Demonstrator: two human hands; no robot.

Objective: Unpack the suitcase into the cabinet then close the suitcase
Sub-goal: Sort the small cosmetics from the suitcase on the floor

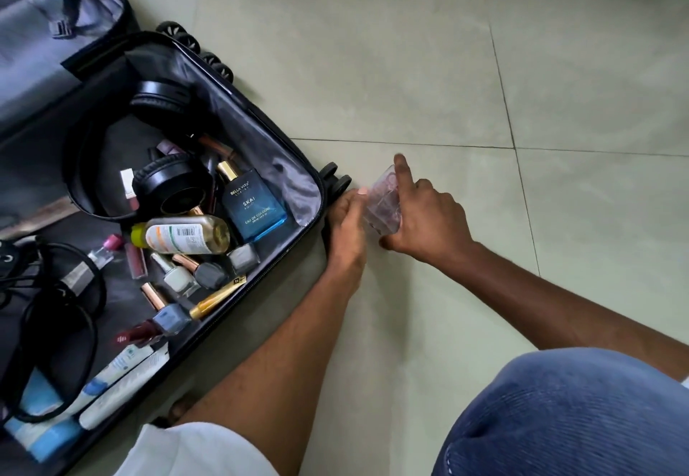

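Unpacking is under way: both the left hand (348,222) and right hand (421,214) grip a clear pouch (382,207) just right of the open suitcase (261,132), which next needs carrying to the cabinet.

One open suitcase (268,162) on floor, four wheels showing along its edge. Inside you have: one pair black headphones (164,177), one blue cologne bottle (255,207), one clear oil bottle (186,235) with yellow cap, four nail polish bottles (208,274), two white tubes (123,375), black cables, count unclear. Several lipstick-type sticks, too jumbled to count. Your two hands, left hand (348,225) and right hand (428,222), share one clear pouch (382,207).
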